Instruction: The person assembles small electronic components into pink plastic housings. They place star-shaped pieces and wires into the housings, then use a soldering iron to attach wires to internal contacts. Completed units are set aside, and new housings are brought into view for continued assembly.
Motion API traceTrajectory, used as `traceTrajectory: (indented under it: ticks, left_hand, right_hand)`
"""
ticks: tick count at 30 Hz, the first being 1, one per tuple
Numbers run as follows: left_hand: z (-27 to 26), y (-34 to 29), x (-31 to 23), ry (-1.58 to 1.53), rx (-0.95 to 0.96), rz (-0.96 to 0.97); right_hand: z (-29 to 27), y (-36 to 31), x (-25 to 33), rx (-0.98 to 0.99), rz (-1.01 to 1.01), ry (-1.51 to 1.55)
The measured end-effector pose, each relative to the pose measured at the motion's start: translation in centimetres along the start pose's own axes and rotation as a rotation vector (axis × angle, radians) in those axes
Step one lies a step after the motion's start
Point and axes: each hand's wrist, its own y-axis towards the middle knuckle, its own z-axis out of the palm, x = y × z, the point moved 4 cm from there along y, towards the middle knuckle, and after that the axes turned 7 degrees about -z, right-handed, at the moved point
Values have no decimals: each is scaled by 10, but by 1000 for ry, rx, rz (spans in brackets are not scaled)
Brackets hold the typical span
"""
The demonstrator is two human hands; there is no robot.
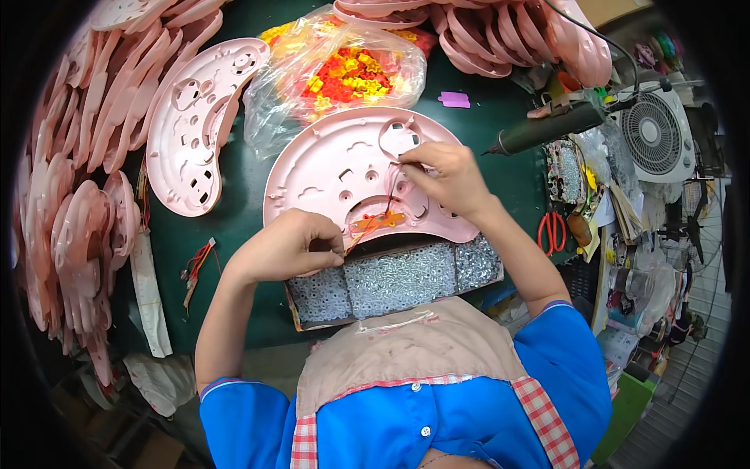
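Observation:
A pink curved plastic shell (pixel 312 172) lies in front of me with its inner side up, showing posts and cut-outs. On its lower middle rests a small orange circuit board (pixel 377 223) with thin wires. My right hand (pixel 449 176) is closed in a pinch near the round opening at the shell's upper right, on thin red and dark wires (pixel 390 190) running up from the board. My left hand (pixel 301 242) is curled at the shell's lower left edge. Its fingertips are pinched where red wires (pixel 357 241) from the board end, though their tips are partly hidden.
A divided tray of screws (pixel 398 275) sits between me and the shell. Another shell (pixel 191 129) lies left, beside stacked pink shells (pixel 94 227). Behind are a bag of red and yellow parts (pixel 351 78) and a purple piece (pixel 454 99). An electric screwdriver (pixel 551 127) hangs right, above red-handled scissors (pixel 551 233).

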Motion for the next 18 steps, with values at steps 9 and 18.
traceTrajectory:
  ticks: [9, 18]
  left_hand:
    - [-5, 7, 21, 171, -629, -39]
    - [8, 39, 20, 401, -697, 146]
  right_hand:
    - [33, 17, 9, -178, -513, -283]
    - [33, 30, 14, -26, -513, -322]
